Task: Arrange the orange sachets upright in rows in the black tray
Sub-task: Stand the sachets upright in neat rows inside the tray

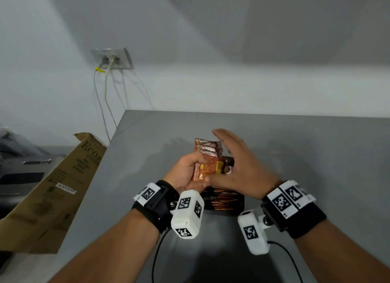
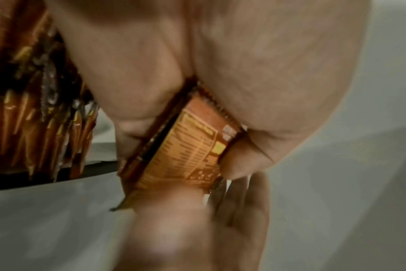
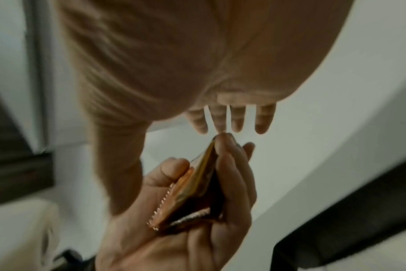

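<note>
A small bundle of orange sachets (image 1: 205, 166) is held above the grey worktop (image 1: 295, 147), clamped in the left hand (image 1: 187, 173) – thumb on one face, fingers curled round the other, a tight grip. In the left wrist view the printed back of one sachet (image 2: 188, 152) is seen between thumb and fingers. The right hand (image 1: 242, 166) is spread flat with straight fingers (image 3: 262, 119) just beside the bundle; nothing is gripped by it, and contact with the sachets cannot be told. The black tray (image 1: 238, 206) sits on the worktop right under both hands – already packed with upright sachets (image 2: 35, 119) in rows. A cardboard box (image 1: 52, 194) leans off the worktop's left edge; a wall socket (image 1: 113, 58) with cables is seen behind.
</note>
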`<state>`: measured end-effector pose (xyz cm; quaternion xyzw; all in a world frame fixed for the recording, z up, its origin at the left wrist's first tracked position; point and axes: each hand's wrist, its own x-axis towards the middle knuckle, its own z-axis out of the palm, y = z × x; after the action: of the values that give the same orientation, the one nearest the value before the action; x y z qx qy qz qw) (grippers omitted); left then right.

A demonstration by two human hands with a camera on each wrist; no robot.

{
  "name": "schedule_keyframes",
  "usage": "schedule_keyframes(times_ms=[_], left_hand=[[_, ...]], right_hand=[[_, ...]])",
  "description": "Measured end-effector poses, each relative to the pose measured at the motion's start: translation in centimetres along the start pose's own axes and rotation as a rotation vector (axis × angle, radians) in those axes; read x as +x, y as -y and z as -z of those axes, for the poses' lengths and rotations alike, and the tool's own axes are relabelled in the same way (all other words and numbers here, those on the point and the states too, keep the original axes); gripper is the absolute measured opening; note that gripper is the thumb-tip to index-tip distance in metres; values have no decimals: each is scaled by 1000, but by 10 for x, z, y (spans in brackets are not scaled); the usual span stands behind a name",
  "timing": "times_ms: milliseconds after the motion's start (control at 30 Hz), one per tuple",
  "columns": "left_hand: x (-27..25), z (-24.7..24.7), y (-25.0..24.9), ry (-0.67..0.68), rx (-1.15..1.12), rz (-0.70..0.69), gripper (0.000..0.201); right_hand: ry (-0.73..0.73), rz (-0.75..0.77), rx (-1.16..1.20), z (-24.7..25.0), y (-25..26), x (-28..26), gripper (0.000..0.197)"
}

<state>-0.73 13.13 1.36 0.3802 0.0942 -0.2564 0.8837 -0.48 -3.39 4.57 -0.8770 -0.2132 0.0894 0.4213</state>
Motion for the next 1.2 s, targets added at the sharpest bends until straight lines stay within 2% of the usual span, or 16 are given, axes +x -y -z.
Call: schedule_keyframes(times_ms=[67,133,267,400,467,533,567,667,733,767,867,967,1000,1067,1133,1200], left_hand=[[-4,-3,5,9,20,32,33],[-7,-9,10,4,17,23,28],[-10,-10,15,-13,-16,-25,23],[-12,-10,17,-33,2,-19,23],[-10,-8,17,-80,38,-23,28],[-10,-6,14,-117,54,-39,45],[-10,-5,12,-126,33,-53,49],[-9,-4,10,-119,0,-105,44],[-5,-5,11,-166,28,-123,36],[-3,-4,11,-187,45,-120,32],[-2,0,9,-246,50,-74,27],[-3,1,9,-220,31,-48,9],[-5,0,8,-217,44,-58,12],[-6,-3,6,-234,102,-91,41],[-6,-4,3,-270,164,-148,56],[-5,-2,3,-317,196,-196,67]], right_hand=[[176,24,-204,6,12,-2,128],[187,45,-356,6,16,-1,123],[160,114,-392,-1,9,-3,100],[197,119,-415,-5,3,-3,101],[190,94,-316,-4,0,-3,107],[94,9,-98,-2,-2,-6,104],[18,-32,-8,0,-5,-6,95],[-98,-122,196,1,-14,-7,53],[-166,-114,263,-1,-17,-7,25],[-224,-90,269,-2,-18,-7,20],[-369,-11,301,-3,-19,-8,27],[-357,47,347,-6,-22,-11,34],[-333,46,344,-8,-23,-12,37],[-269,8,321,-10,-25,-15,40],[-215,-27,329,-10,-25,-18,36],[-215,-62,453,-8,-23,-18,29]])
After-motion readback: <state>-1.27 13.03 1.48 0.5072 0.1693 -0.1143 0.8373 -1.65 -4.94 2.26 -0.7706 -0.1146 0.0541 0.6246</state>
